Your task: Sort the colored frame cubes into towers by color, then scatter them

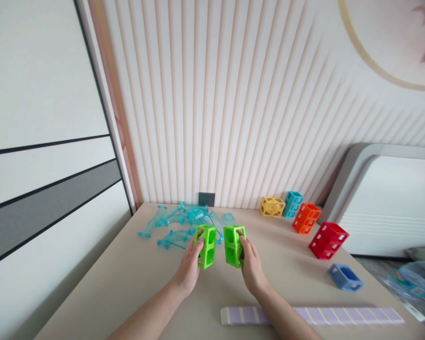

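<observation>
My left hand (pixel 189 267) is closed around a light green open-sided toy block (pixel 208 248), thumb on its near side. Another light green block (pixel 231 248) of like shape is gripped in my right hand (pixel 251 267). Both blocks are upright in front of me over the table, a narrow gap between them. Behind them lies a loose heap of clear teal track pieces (pixel 177 236). The fingers behind each block are partly hidden.
Along the table's (pixel 127 283) right side stand a yellow block (pixel 272 206), a teal block (pixel 293 204), an orange block (pixel 306 218), a red block (pixel 328 241) and a blue block (pixel 345 276). A lilac segmented strip (pixel 340 315) lies near me. Beyond is a ribbed wall (pixel 205 94) with a black socket (pixel 206 199).
</observation>
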`<move>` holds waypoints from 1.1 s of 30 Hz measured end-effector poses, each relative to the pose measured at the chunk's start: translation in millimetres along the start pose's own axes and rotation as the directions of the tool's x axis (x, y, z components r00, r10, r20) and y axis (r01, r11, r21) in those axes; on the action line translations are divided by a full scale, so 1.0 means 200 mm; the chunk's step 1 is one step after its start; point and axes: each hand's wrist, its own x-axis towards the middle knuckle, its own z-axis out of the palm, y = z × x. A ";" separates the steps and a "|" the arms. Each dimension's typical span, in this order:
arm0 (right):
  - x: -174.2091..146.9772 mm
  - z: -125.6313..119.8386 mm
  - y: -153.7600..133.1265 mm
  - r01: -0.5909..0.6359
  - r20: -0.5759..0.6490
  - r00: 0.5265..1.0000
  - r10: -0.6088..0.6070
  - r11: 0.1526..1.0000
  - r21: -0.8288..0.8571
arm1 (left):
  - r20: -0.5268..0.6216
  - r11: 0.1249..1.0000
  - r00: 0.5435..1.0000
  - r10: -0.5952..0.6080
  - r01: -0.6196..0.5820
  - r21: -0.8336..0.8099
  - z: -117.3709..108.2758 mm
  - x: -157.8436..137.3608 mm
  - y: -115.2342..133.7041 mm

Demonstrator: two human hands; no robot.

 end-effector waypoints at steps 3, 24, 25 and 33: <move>-0.02 0.00 -0.01 0.072 0.034 0.997 -0.071 0.997 -0.038 | -0.005 1.000 1.000 0.005 -0.005 0.029 -0.02 0.02 -0.03; -0.04 0.02 -0.06 0.289 0.267 0.922 -0.281 0.957 0.012 | 0.095 0.990 0.995 -0.042 0.054 -0.128 0.02 -0.02 0.02; -0.05 0.02 -0.06 0.290 0.269 0.921 -0.284 0.957 0.017 | 0.111 0.988 0.993 -0.047 0.063 -0.141 0.02 -0.02 0.02; -0.09 0.05 -0.09 0.262 0.270 0.927 -0.262 0.964 0.038 | 0.150 0.978 0.986 -0.074 0.101 -0.184 0.02 -0.03 0.03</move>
